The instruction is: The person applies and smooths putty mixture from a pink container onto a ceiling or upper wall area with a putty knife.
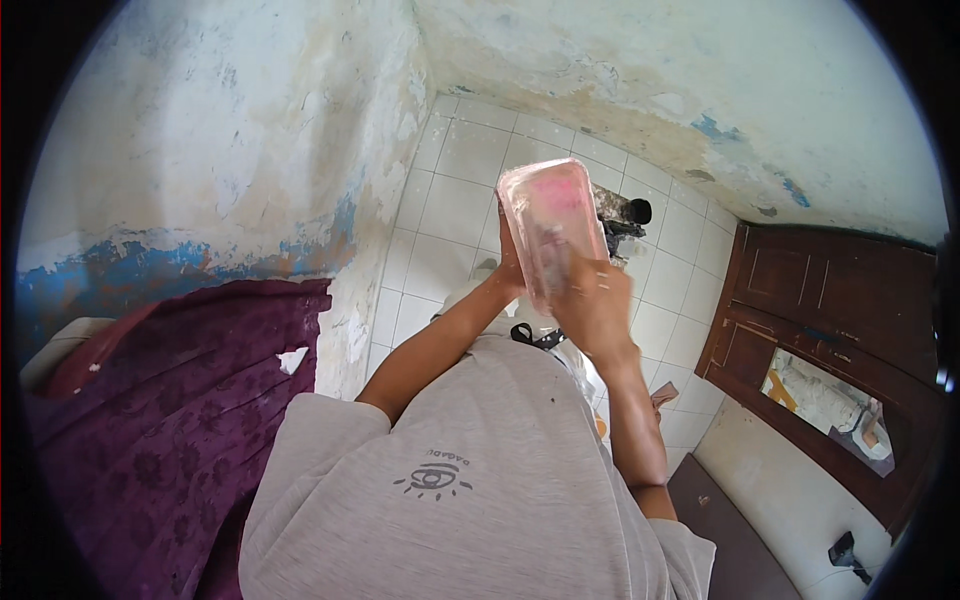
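Note:
A pink rectangular plastic tray (552, 180), smeared with whitish residue, is held up tilted in front of my body. My left hand (509, 262) grips its left side from below, with most of the fingers hidden behind it. Over the lower right part of the tray is my right hand (592, 302), its fingers curled in toward the tray's inside. Motion blurs the right fingers, and what they hold is hidden in a greyish-pink smear.
Light tiles (470, 155) cover the floor, where a dark cylindrical object (637, 211) lies behind the tray. Peeling walls (240, 130) meet in the far corner. A purple cloth (190, 400) covers something at left. Dark wooden furniture (840, 285) with a mirror-like panel (830, 405) stands at right.

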The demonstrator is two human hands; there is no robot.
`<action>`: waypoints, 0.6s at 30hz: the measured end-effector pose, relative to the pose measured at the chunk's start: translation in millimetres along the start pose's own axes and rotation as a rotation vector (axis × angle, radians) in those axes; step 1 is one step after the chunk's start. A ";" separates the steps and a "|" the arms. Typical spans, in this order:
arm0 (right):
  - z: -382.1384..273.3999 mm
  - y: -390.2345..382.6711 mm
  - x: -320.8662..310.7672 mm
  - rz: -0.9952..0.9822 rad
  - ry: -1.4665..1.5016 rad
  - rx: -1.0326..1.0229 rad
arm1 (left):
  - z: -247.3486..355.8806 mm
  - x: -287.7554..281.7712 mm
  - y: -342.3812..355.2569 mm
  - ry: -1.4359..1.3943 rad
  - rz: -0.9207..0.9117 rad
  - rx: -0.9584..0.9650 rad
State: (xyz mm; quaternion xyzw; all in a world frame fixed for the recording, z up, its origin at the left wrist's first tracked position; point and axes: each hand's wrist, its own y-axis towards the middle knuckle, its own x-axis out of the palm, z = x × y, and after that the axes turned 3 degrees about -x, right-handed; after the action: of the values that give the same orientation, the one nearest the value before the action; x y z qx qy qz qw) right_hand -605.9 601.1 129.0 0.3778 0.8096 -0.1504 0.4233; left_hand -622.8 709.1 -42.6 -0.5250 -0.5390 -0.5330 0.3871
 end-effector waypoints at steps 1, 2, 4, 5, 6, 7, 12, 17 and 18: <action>0.5 0.7 -0.2 -0.029 -0.083 -0.034 | -3.0 1.9 -0.7 0.084 0.137 0.036; 0.8 1.3 0.0 -0.088 -0.121 -0.118 | -6.1 3.8 0.2 0.112 0.203 0.068; 2.3 1.8 0.3 -0.044 -0.185 -0.087 | -5.7 9.2 1.2 0.038 0.174 0.033; 2.9 2.1 0.7 -0.008 -0.121 -0.006 | -6.1 12.0 1.7 -0.072 0.122 0.004; 4.2 2.3 0.6 0.052 -0.097 0.141 | -6.5 14.4 2.5 -0.181 0.067 -0.024; 4.8 2.4 1.2 0.022 -0.031 0.074 | -7.1 16.1 3.0 -0.325 -0.057 -0.053; 9.9 3.8 2.2 -0.010 -0.146 -0.066 | -10.2 5.0 6.0 0.328 0.471 0.092; 14.8 6.4 6.9 -0.032 -0.159 -0.022 | -9.4 -13.8 -1.5 -0.187 -0.019 -0.019; 16.8 8.0 7.7 -0.076 -0.184 -0.082 | -9.2 -15.6 -1.1 -0.097 0.017 -0.013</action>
State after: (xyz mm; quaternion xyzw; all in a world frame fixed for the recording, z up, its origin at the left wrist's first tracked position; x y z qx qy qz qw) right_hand -593.1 600.8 113.5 0.3135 0.7866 -0.1672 0.5050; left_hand -622.8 697.8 -56.8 -0.5572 -0.5492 -0.5071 0.3615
